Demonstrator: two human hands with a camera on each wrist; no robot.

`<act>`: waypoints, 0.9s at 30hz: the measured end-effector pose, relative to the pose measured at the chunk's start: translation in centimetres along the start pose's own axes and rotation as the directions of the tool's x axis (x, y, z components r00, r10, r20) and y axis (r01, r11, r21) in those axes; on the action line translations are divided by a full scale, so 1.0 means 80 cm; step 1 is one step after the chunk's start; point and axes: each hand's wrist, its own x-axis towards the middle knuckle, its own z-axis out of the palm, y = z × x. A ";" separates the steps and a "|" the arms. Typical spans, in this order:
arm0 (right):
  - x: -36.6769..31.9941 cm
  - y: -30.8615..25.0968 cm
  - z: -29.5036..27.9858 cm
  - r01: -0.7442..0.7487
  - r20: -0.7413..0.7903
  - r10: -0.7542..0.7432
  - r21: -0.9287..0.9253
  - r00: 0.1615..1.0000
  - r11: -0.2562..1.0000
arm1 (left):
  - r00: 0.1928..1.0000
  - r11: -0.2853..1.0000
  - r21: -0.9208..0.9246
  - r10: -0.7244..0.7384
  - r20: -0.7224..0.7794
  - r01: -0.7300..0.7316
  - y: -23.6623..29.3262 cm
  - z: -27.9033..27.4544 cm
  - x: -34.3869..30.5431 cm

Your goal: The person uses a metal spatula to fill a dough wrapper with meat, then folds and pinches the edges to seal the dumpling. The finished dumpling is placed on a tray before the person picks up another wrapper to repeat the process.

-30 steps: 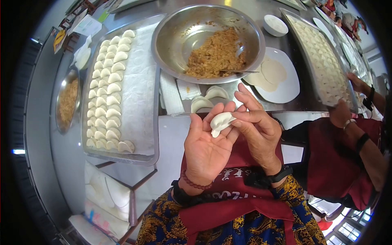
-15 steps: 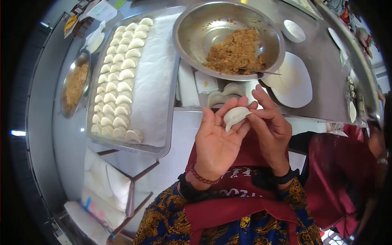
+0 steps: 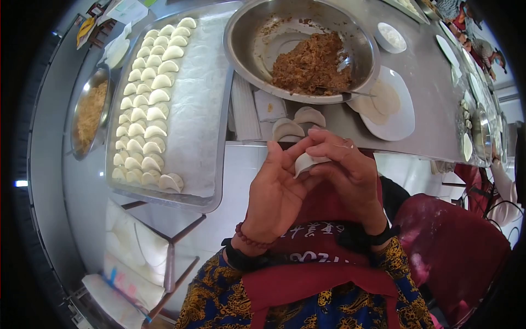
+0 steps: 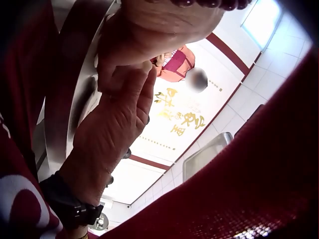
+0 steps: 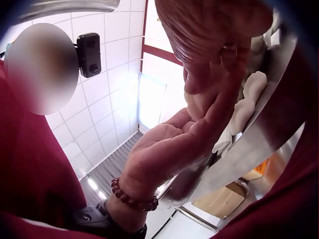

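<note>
A folded white dumpling (image 3: 308,163) lies on the fingers of my left hand (image 3: 278,192), whose palm is turned up with the fingers extended. My right hand (image 3: 350,172) pinches the dumpling's edge from the right and covers part of it. Only a small bit of the dumpling (image 4: 147,65) shows in the left wrist view, between the two hands. In the right wrist view my left hand (image 5: 172,149), with a bead bracelet, reaches up under my right hand (image 5: 214,35). Two finished dumplings (image 3: 288,129) sit on the table edge just beyond my fingertips.
A large steel bowl (image 3: 246,74) of brown filling stands ahead, a spoon handle (image 3: 359,94) over its rim. Left is a tray (image 3: 200,126) with rows of dumplings. A white plate (image 3: 402,118) holds wrappers (image 3: 386,97). A second filling bowl (image 3: 108,112) stands far left.
My right fingers have come further over the dumpling, hiding more of it. My left fingers have tilted up toward them. The other person's hands at the right tray have gone from sight.
</note>
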 end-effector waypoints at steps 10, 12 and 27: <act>0.002 0.004 0.000 0.100 0.115 -0.093 -0.060 0.989 0.993 | 0.997 0.996 0.046 -0.077 0.010 0.076 0.007 -0.011 -0.004; 0.006 -0.002 -0.001 0.140 0.162 -0.118 -0.136 0.980 0.981 | 0.995 0.993 0.070 -0.096 -0.012 0.097 0.004 -0.014 -0.003; 0.026 -0.024 0.010 -0.452 0.353 0.353 0.254 0.866 0.855 | 0.970 0.969 -0.046 -0.243 0.005 0.243 0.018 -0.047 -0.021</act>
